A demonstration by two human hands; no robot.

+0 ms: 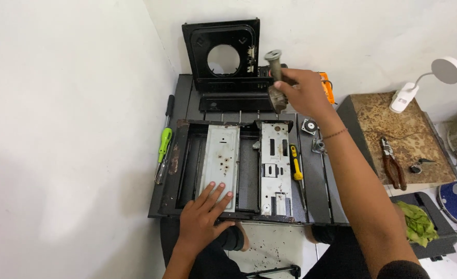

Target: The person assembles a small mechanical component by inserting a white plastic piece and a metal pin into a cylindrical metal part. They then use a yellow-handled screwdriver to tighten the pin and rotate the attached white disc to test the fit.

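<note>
Left hand [203, 209] flat, fingers spread on the near end of the grey metal plate [219, 164], likely steadying the black stove casing [179, 175] (rusted along its left rim). Right hand [303, 93] closed around a grey burner tube [275, 77], raised over the far side, clear of the slotted bracket [275, 168] and yellow screwdriver [295, 168]. Green screwdriver [164, 144] parked left.

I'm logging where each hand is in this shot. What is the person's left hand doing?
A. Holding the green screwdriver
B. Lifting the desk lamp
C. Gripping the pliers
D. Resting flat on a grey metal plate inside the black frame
D: the left hand lies palm-down, fingers spread, on the lower end of the grey metal plate in the black frame, holding no tool.
</note>
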